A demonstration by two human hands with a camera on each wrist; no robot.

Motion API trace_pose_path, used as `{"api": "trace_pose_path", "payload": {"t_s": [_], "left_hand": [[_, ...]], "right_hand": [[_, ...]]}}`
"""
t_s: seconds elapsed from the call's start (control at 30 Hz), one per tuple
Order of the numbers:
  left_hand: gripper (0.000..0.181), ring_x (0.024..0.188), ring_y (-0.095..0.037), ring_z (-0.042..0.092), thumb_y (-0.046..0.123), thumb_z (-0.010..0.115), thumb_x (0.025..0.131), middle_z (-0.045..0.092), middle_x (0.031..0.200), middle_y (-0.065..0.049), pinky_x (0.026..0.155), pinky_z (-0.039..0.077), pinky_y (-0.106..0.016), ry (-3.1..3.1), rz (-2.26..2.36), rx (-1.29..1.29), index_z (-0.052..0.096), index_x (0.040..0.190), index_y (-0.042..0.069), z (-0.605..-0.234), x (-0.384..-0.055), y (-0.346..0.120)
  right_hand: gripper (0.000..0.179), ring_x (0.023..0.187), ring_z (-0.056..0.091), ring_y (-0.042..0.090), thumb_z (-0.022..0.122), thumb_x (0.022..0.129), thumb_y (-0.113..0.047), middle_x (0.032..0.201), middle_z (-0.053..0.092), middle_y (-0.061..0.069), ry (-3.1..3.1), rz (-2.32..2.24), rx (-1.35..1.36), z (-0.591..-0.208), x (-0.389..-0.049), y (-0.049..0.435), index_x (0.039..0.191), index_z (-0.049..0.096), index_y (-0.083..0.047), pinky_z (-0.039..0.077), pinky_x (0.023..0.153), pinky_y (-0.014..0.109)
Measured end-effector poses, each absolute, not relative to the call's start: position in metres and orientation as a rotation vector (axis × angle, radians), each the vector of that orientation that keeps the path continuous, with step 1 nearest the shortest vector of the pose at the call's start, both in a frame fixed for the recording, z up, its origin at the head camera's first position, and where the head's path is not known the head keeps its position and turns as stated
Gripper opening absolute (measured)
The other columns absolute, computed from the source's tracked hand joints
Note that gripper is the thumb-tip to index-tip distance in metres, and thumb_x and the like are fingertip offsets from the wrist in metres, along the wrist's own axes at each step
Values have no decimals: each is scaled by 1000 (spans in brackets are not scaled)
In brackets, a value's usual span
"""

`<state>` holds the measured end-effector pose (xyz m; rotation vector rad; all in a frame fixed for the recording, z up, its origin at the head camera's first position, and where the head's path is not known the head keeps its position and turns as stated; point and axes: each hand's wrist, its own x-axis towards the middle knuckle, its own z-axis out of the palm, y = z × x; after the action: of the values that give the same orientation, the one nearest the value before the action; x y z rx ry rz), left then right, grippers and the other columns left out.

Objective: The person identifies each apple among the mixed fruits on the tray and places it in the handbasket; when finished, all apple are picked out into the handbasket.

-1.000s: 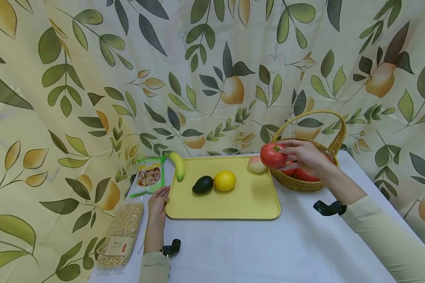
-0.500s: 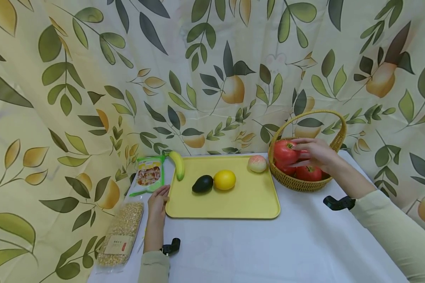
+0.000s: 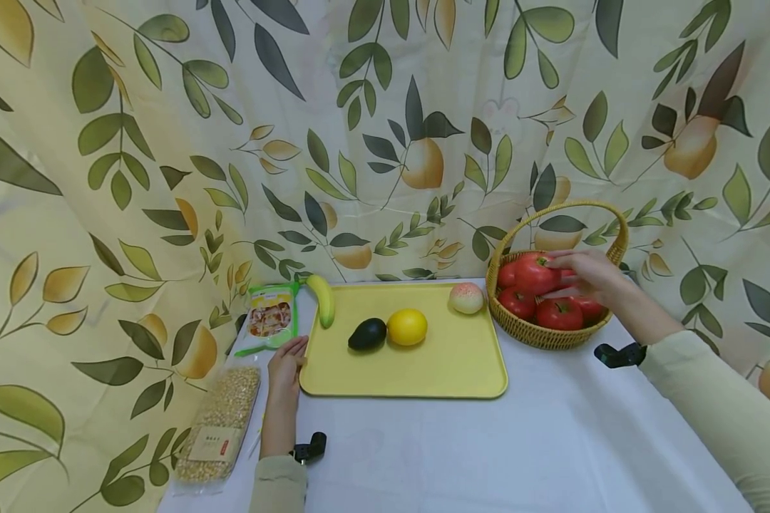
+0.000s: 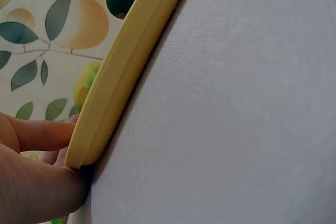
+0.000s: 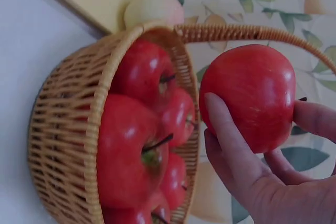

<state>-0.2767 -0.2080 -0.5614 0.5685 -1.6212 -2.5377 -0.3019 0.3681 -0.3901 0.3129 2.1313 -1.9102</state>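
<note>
My right hand point(image 3: 587, 274) holds a red apple point(image 5: 252, 95) between thumb and fingers, above the wicker basket point(image 5: 65, 129). The right wrist view shows the held apple apart from the several red apples point(image 5: 126, 150) inside. My left hand point(image 3: 286, 363) is at the left edge of the yellow tray point(image 3: 449, 370); in the left wrist view, thumb and finger pinch its rim near a corner. On the tray lie a dark avocado point(image 3: 368, 334), a yellow lemon point(image 3: 407, 327) and, at the back right, a pale pink peach point(image 3: 466, 298). A banana point(image 3: 323, 301) lies across the back left edge.
Left of the tray lie a green snack packet point(image 3: 271, 317) and a clear bag of grains point(image 3: 218, 420). The basket's tall handle point(image 3: 567, 204) arches up close to my right hand. A leaf-patterned curtain point(image 3: 385, 142) hangs behind the white tabletop point(image 3: 417, 456).
My right hand has moved right with the apple, from beside the peach at the basket's left rim to over the apples in the basket. The left hand and tray stay in place.
</note>
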Motion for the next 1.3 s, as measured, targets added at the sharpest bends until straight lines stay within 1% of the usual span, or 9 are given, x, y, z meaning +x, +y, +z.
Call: {"api": "trace_pose_path", "payload": {"t_s": [0.23, 0.37, 0.53, 0.8, 0.97, 1.0, 1.17, 1.23, 1.3], "left_hand": [[68, 146, -40, 44, -29, 34, 85, 44, 153, -36, 118, 39, -37, -1623, -2536, 574, 40, 150, -15, -562, -277, -210], [67, 146, -40, 44, -29, 34, 86, 44, 154, -35, 119, 39, -37, -1615, -2541, 577, 39, 151, -15, -563, -276, -211], [66, 145, -40, 45, -29, 34, 85, 44, 153, -36, 118, 39, -37, -1598, -2541, 582, 40, 150, -15, -563, -275, -210], [66, 145, -40, 45, -29, 34, 86, 45, 153, -35, 118, 40, -37, -1603, -2527, 582, 41, 150, -15, -563, -276, -212], [67, 145, -40, 45, -29, 33, 85, 44, 153, -36, 118, 39, -36, -1624, -2522, 564, 40, 150, -16, -563, -277, -210], [67, 145, -40, 45, -29, 33, 85, 44, 153, -36, 118, 39, -36, -1623, -2522, 561, 40, 150, -16, -563, -277, -209], [66, 145, -40, 45, -29, 34, 85, 45, 152, -36, 118, 39, -37, -1616, -2515, 555, 40, 150, -16, -562, -278, -207], [66, 145, -41, 45, -29, 33, 85, 45, 152, -36, 118, 39, -38, -1615, -2511, 554, 40, 150, -16, -561, -278, -207], [67, 145, -42, 45, -29, 33, 85, 44, 152, -36, 119, 39, -38, -1609, -2511, 556, 39, 150, -16, -561, -277, -206]], "right_hand": [[63, 128, 46, 43, 57, 105, -14, 155, 28, 28, 2176, -1833, 339, -396, -314, 385, 161, 30, 0, 53, 98, 57], [62, 136, 35, 46, 57, 104, -11, 158, 22, 30, 2150, -1838, 349, -398, -320, 391, 159, 32, 0, 53, 98, 58], [68, 141, 29, 49, 53, 106, -11, 162, 14, 33, 2156, -1794, 314, -401, -328, 396, 162, 20, 6, 56, 96, 56], [68, 140, 33, 48, 56, 105, -12, 161, 18, 33, 2215, -1728, 340, -409, -336, 396, 162, 22, 6, 54, 98, 58], [71, 137, 38, 49, 58, 103, -17, 161, 19, 36, 2273, -1673, 389, -415, -338, 398, 161, 26, 5, 58, 93, 55], [69, 134, 41, 49, 60, 102, -18, 158, 24, 37, 2287, -1676, 413, -416, -338, 398, 160, 31, 4, 59, 91, 54], [69, 125, 51, 45, 62, 100, -20, 147, 36, 32, 2351, -1640, 454, -420, -340, 399, 159, 34, 4, 61, 87, 51], [71, 121, 52, 43, 61, 100, -20, 147, 35, 32, 2380, -1600, 445, -421, -340, 399, 159, 31, 6, 62, 87, 51], [68, 112, 58, 39, 62, 100, -20, 145, 36, 33, 2419, -1560, 453, -421, -340, 400, 155, 35, 7, 62, 85, 51]]}}
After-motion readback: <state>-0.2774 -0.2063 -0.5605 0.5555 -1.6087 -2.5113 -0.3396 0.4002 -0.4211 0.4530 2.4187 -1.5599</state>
